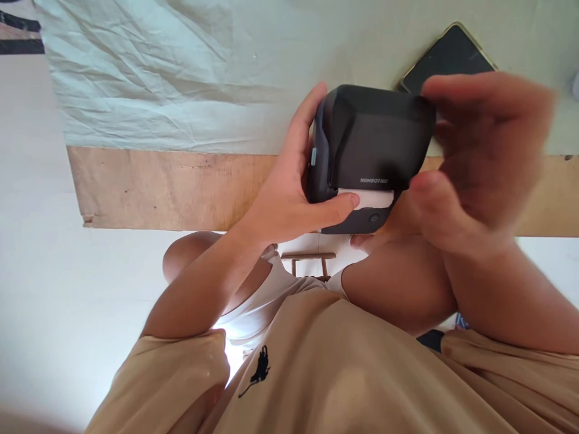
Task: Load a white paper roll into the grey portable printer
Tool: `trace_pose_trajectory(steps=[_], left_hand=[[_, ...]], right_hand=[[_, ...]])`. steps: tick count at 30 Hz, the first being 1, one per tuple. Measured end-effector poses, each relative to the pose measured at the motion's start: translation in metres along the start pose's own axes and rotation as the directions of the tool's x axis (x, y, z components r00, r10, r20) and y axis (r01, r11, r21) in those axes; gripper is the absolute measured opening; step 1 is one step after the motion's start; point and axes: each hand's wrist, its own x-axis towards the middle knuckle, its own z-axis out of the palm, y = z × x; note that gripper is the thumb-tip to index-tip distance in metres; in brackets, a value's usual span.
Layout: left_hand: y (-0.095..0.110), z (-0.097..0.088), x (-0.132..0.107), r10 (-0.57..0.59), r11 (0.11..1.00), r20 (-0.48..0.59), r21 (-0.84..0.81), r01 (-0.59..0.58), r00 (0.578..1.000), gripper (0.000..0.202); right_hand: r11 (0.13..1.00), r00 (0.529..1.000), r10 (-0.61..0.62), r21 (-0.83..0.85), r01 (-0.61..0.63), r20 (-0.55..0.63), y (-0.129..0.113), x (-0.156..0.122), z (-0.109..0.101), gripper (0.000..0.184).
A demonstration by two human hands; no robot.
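Observation:
A black label printer (382,138) with "NIIMBOT" on its lid is held up over the table's near edge. My left hand (289,187) is closed around its left side, fingers behind and thumb across the front. A white label strip (377,198) sticks out of the slot, and the thumb tip rests on it. Below the strip is a round power button (373,219). Beside the printer's right side is my right hand (488,157), slightly blurred, its thumb and forefinger apart. Whether those fingertips touch the casing I cannot tell.
A dark phone (447,57) in a pale-edged case lies on the table behind the right hand. Wrinkled pale green cloth (158,78) covers the table, leaving a bare wooden strip (172,187) along the near edge. A wooden stool (308,257) shows below, between my legs.

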Motion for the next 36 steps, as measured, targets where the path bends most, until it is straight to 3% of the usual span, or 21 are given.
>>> trace_pose_trajectory(steps=[3,6,9,14,17,21,24,32,36], left_hand=[[0.006,0.01,-0.002,-0.044,0.996,-0.091,-0.076,0.037,0.995,0.065],[0.01,0.019,-0.001,-0.105,0.993,-0.198,-0.072,0.092,0.974,0.043],[0.013,0.019,0.0,-0.161,0.986,-0.252,-0.074,0.146,0.954,0.041],[0.019,0.004,0.003,-0.221,0.974,-0.095,-0.076,0.214,0.971,0.048],[0.02,0.005,0.005,-0.179,0.983,-0.064,-0.062,0.176,0.982,0.05],[0.018,0.02,0.011,-0.093,0.986,-0.145,-0.15,0.071,0.985,0.042],[0.018,0.028,0.013,-0.108,0.971,-0.231,-0.234,0.053,0.967,0.032],[0.017,0.01,0.006,-0.203,0.937,-0.24,-0.328,0.118,0.949,0.043],[0.015,0.009,0.006,-0.199,0.926,-0.287,-0.369,0.083,0.937,0.042]], right_hand=[[0.988,0.984,-0.1,-0.103,0.115,0.147,0.005,0.006,0.005,0.06],[1.0,0.975,-0.009,-0.004,0.01,0.22,0.009,0.014,0.004,0.063],[0.998,0.965,0.053,0.03,-0.063,0.258,0.009,0.017,0.003,0.067],[0.993,0.965,0.111,0.009,-0.117,0.237,0.006,0.017,0.005,0.071],[0.994,0.968,0.087,0.037,-0.099,0.236,0.008,0.018,0.006,0.07],[0.999,0.968,-0.02,0.036,0.012,0.252,0.012,0.019,0.006,0.066],[0.999,0.963,-0.04,0.022,0.035,0.266,0.015,0.018,0.005,0.064],[0.993,0.974,-0.104,-0.037,0.113,0.2,0.017,0.015,-0.002,0.072],[0.979,0.986,-0.079,-0.175,0.105,0.149,0.011,0.014,-0.005,0.077]])
